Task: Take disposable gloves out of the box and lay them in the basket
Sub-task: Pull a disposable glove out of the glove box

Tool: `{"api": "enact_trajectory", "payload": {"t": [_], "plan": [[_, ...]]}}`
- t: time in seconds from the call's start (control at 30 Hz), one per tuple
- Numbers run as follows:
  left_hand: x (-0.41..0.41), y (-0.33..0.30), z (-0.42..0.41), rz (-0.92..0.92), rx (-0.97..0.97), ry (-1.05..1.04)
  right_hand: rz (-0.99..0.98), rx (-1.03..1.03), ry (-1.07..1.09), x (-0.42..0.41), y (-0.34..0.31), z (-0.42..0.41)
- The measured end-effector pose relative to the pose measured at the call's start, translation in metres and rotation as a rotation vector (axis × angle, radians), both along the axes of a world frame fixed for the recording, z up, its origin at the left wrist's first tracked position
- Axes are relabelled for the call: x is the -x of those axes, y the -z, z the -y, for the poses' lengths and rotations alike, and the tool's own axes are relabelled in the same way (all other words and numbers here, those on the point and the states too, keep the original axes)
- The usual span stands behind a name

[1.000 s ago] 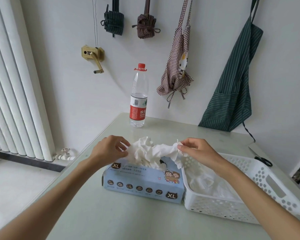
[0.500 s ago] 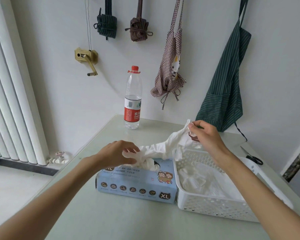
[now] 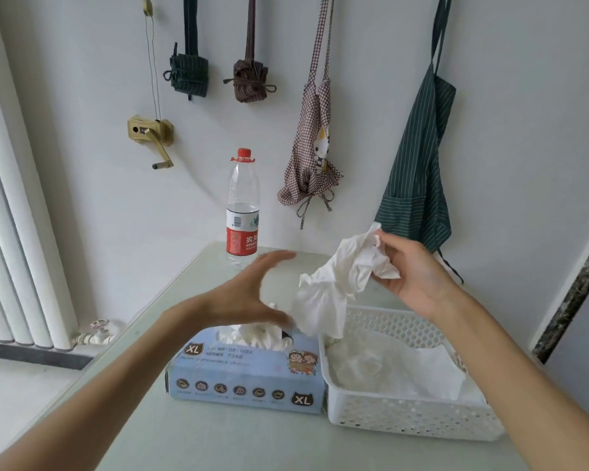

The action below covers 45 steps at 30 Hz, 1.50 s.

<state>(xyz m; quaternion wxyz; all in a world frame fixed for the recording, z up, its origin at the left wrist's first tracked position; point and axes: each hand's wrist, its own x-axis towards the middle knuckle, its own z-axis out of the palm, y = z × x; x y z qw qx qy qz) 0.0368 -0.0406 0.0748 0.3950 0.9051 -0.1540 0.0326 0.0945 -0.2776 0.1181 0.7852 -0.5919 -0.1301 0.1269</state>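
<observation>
Glove (image 3: 334, 287) gripped in right hand (image 3: 415, 270), above basket (image 3: 405, 419)

The light blue cardboard glove box (image 3: 244, 379) reads "XL" twice in white on black cat-head badges: at the left of its top face and at the right end of its near face. Smaller print beside them is illegible. The far clear plastic water bottle (image 3: 242, 212) has a red label showing white characters "农夫".

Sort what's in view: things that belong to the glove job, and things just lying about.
Job: glove box; basket; glove held by right hand; left hand.
Lying about: water bottle; aprons on the wall.
</observation>
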Motion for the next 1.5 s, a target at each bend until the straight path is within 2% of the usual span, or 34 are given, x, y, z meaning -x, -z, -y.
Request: {"api": "enact_trajectory", "payload": {"t": [0.07, 0.2, 0.27, 0.37, 0.5, 0.57, 0.6, 0.7, 0.77, 0.87, 0.97, 1.03, 1.13, 1.23, 1.37, 1.5], "plan": [[-0.001, -0.013, 0.031, 0.026, 0.06, 0.092, -0.049, 0.053, -0.047, 0.002, 0.004, 0.002], [-0.02, -0.019, 0.071, 0.2, 0.016, -0.027, -0.097, 0.174, -0.002, 0.002, 0.014, 0.013], [-0.027, -0.018, 0.079, 0.115, 0.172, -0.131, -0.091, 0.313, 0.093, 0.005, 0.018, 0.019], [-0.033, -0.017, 0.09, -0.087, 0.547, -0.259, 0.025, 0.556, 0.285, 0.016, 0.028, 0.034], [-0.036, -0.012, 0.105, -0.185, 0.751, -0.326, 0.138, 0.619, 0.173, 0.035, 0.047, 0.042], [-0.037, -0.008, 0.109, -0.243, 0.716, -0.32, 0.204, 0.557, 0.308, 0.029, 0.045, 0.047], [-0.036, -0.005, 0.11, -0.291, 0.634, -0.303, 0.225, 0.528, 0.375, 0.025, 0.043, 0.054], [-0.034, -0.005, 0.092, -0.353, 0.115, -0.272, 0.342, 0.63, 0.37, 0.01, 0.029, 0.072], [-0.038, -0.011, 0.081, -0.282, -0.064, -0.256, 0.444, 0.739, 0.289, 0.008, 0.018, 0.081], [-0.041, -0.027, 0.087, -0.136, -0.033, -0.058, 0.521, 0.811, 0.198, 0.003, -0.002, 0.082], [-0.043, -0.033, 0.117, -0.099, 0.02, 0.1, 0.574, 0.855, 0.17, -0.004, -0.017, 0.078], [-0.05, -0.024, 0.133, -0.035, 0.073, 0.078, 0.617, 0.871, 0.183, -0.005, -0.025, 0.077], [-0.064, -0.007, 0.133, 0.074, 0.038, -0.037, 0.626, 0.818, 0.207, 0.003, -0.032, 0.083], [-0.069, 0.0, 0.124, 0.057, 0.018, -0.022, 0.564, 0.744, 0.302, 0.007, -0.034, 0.1], [-0.057, -0.011, 0.115, -0.028, 0.27, 0.077, 0.465, 0.706, 0.384, 0.005, -0.032, 0.119], [-0.048, -0.021, 0.105, -0.115, 0.367, 0.185, 0.385, 0.584, 0.426, 0.006, -0.036, 0.126]]}}
